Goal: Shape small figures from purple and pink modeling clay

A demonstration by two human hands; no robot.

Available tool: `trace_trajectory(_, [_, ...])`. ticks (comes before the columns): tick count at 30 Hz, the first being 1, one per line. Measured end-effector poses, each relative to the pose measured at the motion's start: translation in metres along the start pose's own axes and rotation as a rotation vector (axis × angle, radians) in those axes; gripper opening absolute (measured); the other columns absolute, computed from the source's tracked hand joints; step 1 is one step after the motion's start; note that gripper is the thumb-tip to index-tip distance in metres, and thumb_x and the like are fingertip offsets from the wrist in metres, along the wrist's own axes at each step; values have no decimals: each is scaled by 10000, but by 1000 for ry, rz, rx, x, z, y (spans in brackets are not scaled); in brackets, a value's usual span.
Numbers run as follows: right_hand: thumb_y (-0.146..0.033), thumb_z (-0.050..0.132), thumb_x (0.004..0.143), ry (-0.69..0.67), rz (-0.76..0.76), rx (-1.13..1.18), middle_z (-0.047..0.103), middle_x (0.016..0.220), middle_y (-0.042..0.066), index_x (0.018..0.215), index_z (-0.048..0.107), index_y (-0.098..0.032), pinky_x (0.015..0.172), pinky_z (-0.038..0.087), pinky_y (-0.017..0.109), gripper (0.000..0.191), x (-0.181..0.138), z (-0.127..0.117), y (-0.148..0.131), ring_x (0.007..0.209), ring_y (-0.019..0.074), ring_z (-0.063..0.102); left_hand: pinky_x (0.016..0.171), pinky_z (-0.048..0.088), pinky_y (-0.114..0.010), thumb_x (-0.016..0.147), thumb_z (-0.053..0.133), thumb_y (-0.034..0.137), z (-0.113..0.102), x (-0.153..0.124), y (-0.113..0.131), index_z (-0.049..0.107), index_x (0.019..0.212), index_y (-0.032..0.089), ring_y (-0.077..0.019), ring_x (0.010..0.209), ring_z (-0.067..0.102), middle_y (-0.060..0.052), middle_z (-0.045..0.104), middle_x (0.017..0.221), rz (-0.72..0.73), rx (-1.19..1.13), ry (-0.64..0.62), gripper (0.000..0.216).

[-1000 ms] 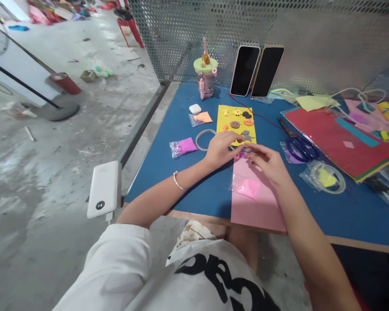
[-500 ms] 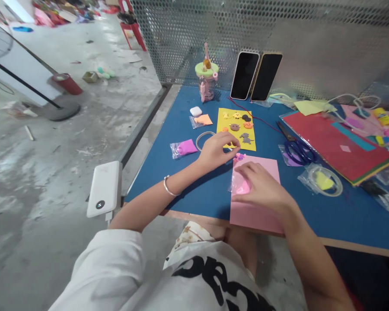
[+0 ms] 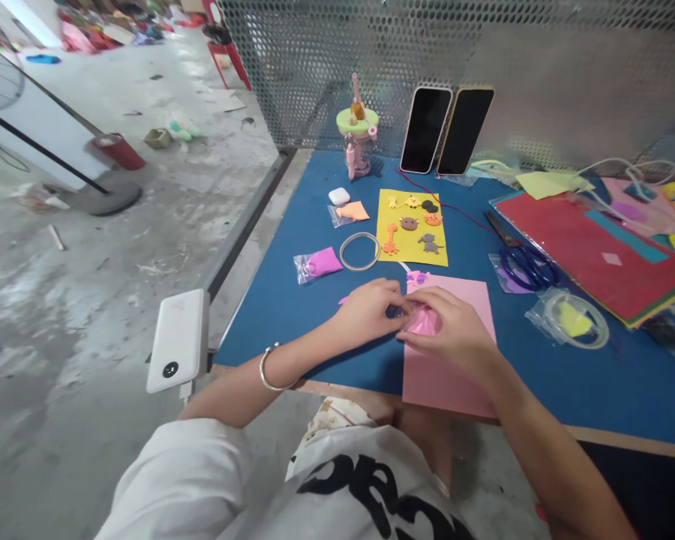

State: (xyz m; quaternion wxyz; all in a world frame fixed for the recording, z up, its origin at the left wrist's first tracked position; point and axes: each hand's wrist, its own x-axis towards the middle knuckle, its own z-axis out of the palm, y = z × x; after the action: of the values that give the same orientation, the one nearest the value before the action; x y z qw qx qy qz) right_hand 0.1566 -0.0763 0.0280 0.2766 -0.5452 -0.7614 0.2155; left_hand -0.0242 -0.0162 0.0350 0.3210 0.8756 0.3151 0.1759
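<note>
My left hand [image 3: 371, 309] and my right hand [image 3: 448, 328] meet over the near left corner of a pink paper sheet [image 3: 455, 367] on the blue table [image 3: 326, 315]. Both hands pinch a small clear bag of pink clay [image 3: 424, 322] between their fingertips. A little pink clay figure [image 3: 417, 278] lies just beyond them at the sheet's far edge. Farther back, a yellow card [image 3: 412, 227] carries several small clay animals.
A clear tape ring [image 3: 360, 250], a purple clay bag [image 3: 318, 264], an orange clay bag [image 3: 349, 213] and a white earbud case [image 3: 338, 196] lie to the left. Blue scissors [image 3: 520, 256], coloured sheets [image 3: 596, 255], a yellow clay bag [image 3: 574, 319], two phones [image 3: 444, 129], a cup [image 3: 357, 135] and a power bank [image 3: 178, 342] surround.
My left hand has come back from the yellow card toward me. My right hand dropped onto the pink clay bag, and both hands now grip it together.
</note>
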Motion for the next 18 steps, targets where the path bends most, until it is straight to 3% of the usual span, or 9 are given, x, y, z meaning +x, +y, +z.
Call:
trace_trajectory(8, [-450,671,781,-91,41,-59,676,1090,84,1093,606,-197,824,543,385,407,2,1,4,957,248,656,812,430,-259,823,536,152,5,-2,-7,722,873,189,-156,885,507,-39,545,861,80,-23,-122,196])
trace_trajectory(18, [-460,715,733,-95,14,-89,663,1141,104,1139,605,-180,888,536,417,505,5,-1,13,1021,276,645,861,437,-285,771,550,108,12,3,-11,723,822,182,-152,890,533,-40,590,895,117,-64,-37,195])
